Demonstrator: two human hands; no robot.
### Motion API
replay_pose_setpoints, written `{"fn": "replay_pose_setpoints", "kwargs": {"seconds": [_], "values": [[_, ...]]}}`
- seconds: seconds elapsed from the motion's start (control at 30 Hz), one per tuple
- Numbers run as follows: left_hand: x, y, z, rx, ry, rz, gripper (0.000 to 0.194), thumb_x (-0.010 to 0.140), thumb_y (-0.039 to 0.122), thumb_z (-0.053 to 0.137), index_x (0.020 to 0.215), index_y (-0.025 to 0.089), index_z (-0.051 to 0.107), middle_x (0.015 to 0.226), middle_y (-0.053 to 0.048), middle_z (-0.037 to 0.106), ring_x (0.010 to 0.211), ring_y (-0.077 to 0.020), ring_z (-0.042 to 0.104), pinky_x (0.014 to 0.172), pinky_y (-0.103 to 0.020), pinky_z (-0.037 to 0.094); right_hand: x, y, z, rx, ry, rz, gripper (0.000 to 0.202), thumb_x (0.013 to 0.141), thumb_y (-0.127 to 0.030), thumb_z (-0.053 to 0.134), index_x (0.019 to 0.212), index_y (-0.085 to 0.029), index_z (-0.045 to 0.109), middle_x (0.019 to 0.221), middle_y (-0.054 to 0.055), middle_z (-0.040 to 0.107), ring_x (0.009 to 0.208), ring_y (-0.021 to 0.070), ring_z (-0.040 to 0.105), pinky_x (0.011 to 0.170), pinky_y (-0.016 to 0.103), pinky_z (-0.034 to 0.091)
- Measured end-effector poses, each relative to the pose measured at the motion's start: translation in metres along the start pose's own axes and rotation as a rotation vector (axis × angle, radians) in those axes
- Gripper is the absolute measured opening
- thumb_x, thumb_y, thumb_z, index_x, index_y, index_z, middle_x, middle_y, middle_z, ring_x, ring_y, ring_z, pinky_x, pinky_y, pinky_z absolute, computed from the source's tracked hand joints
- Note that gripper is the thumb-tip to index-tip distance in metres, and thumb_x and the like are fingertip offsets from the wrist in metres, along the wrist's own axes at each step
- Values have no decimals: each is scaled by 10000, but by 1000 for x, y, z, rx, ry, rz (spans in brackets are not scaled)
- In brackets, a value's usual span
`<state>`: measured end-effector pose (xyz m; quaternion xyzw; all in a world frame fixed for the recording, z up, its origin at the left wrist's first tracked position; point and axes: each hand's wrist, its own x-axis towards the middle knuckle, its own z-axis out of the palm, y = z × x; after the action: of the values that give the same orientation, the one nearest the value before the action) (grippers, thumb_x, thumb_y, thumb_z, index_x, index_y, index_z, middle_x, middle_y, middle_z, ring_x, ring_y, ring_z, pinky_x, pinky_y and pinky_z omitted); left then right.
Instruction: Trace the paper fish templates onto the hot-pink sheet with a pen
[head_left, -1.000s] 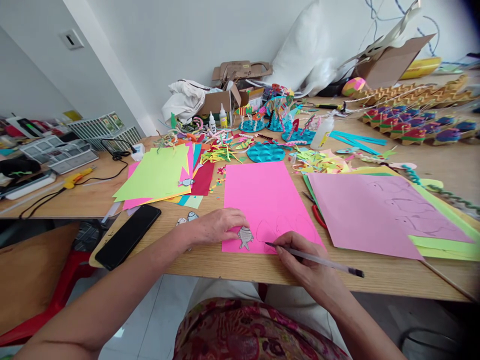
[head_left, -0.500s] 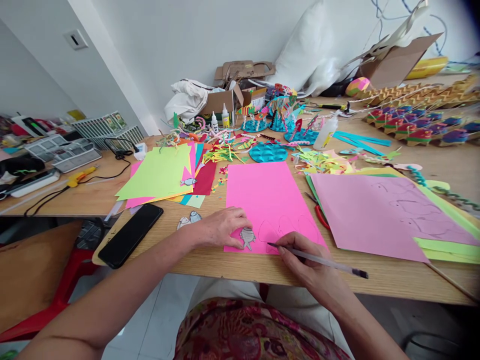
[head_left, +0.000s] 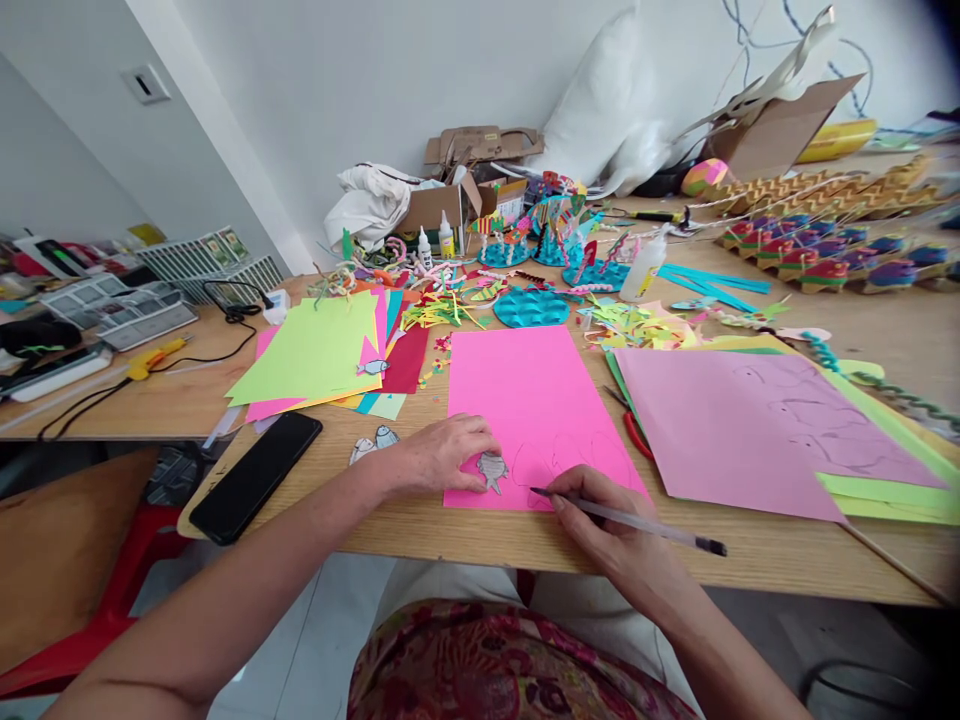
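Note:
A bright pink sheet [head_left: 510,380] lies on the wooden table, with faint fish-like outlines along its lower part. On its lower left sits a small grey fish cutout [head_left: 493,470]. My left hand [head_left: 454,452] rests over the sheet's left edge, fingers apart and curved around the cutout, holding nothing. My right hand [head_left: 611,520] grips a pen [head_left: 645,522], its tip on the pink paper just right of the cutout. More fish cutouts [head_left: 375,443] lie left of my left hand, partly behind the wrist.
A black phone [head_left: 256,475] and green sheets [head_left: 307,345] are at left. Red-handled scissors [head_left: 637,436] and a pale pink sheet with drawings [head_left: 720,430] lie at right. Glue bottles [head_left: 645,265], paper scraps and blue crafts [head_left: 531,307] stand behind.
The whole view has shifted slightly. The pen tip has moved a little to the left relative to the drawn lines. My left hand stays beside the cutout.

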<state>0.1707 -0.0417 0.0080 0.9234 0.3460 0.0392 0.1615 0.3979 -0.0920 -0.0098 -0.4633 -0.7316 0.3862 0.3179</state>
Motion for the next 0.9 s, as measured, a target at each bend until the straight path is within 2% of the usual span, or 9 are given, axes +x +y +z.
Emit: {"fn": "replay_pose_setpoints", "kwargs": {"seconds": [0.9], "values": [[3,7,-7,-15,-18,-40,337,748,263,662,1042,135,560,1082,-86,543,1008,-207,492,902,-307,379,1,-2,0,4,14,-2,168,807,-294,450,735,-186,556,625,-9,589,576,125,507,510,221,367]]}}
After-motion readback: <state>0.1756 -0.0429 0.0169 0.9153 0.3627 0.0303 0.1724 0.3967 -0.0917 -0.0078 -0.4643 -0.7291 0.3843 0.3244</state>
